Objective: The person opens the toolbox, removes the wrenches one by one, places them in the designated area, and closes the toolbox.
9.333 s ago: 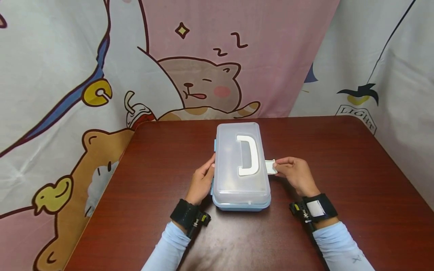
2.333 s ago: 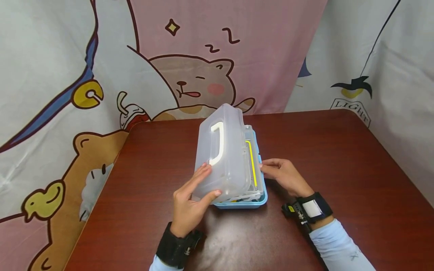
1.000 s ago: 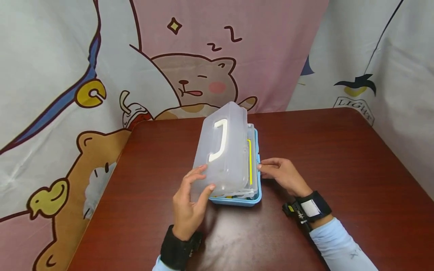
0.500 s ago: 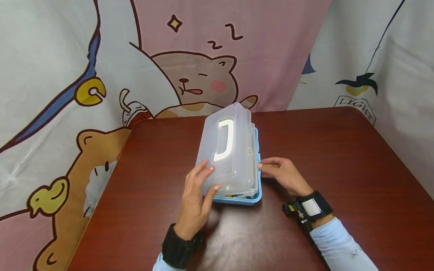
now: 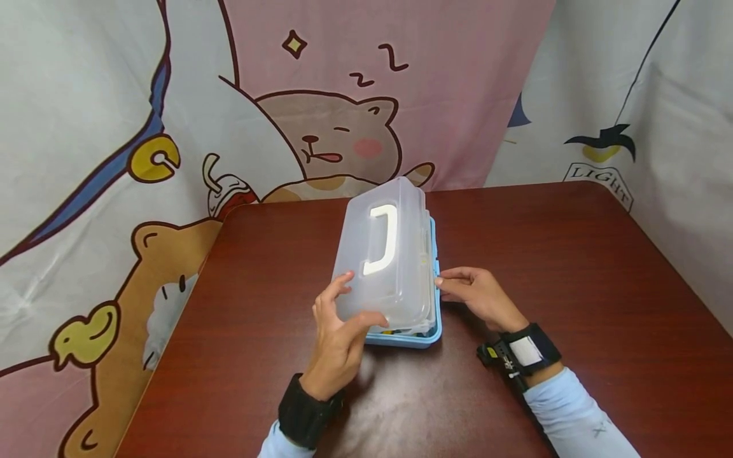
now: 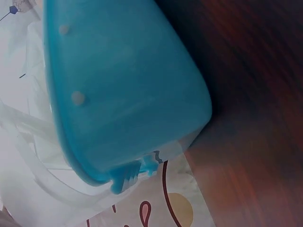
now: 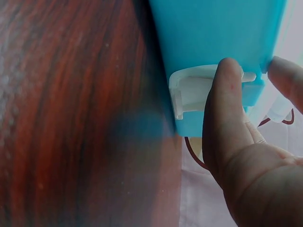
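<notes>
A box with a blue base (image 5: 403, 342) stands on the brown table, its frosted clear lid (image 5: 366, 254) tilted partly up on the left side. The lid carries a white handle (image 5: 389, 245). My left hand (image 5: 335, 350) grips the lid's near left corner, thumb along the front edge and fingers on the left side. My right hand (image 5: 483, 298) touches the base's right wall with fingertips. In the right wrist view one finger lies across the white latch (image 7: 191, 90), which hangs down, and another touches the rim. The left wrist view shows the base's end wall (image 6: 128, 85).
A tray edge (image 5: 424, 329) with a bit of yellow shows under the lid's front. The dark red-brown table (image 5: 544, 248) extends around the box. Behind it hangs a cartoon-printed cloth (image 5: 458, 83).
Over the last second the lid has come down somewhat, covering the yellow item inside. My left thumb has shifted onto the lid's front edge. My right hand has stayed at the base.
</notes>
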A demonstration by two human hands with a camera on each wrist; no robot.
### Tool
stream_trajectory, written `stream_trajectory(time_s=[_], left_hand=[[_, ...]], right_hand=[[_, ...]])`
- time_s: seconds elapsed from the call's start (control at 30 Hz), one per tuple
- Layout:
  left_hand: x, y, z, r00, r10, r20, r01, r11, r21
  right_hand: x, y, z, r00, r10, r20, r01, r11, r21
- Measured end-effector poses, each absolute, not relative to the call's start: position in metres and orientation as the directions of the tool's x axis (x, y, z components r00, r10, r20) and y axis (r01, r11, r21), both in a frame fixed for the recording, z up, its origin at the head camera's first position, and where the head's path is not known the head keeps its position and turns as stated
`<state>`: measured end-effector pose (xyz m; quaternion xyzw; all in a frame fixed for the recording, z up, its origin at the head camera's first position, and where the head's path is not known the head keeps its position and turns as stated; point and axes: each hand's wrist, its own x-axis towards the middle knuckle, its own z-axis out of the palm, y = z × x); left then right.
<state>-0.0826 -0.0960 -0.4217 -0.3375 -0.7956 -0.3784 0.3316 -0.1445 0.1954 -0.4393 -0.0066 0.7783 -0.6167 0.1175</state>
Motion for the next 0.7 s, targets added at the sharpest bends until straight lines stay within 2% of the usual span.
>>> stream_trajectory(time_s=[0.2,0.7], left_hand=[[-0.0826,-0.0953,-0.4207,-0.550,0.339,0.763,0.784,0.525,0.332],[-0.0859,-0.0922,-0.4295,-0.496,0.359,0.790,0.793,0.558,0.245]], right_hand=[[-0.1459,0.1956,-0.4399,-0.973,-0.151,-0.174,0.134,0.247,-0.960],[-0.1459,0.1958,-0.4410,-0.973,-0.154,-0.170,0.129,0.247,-0.960]])
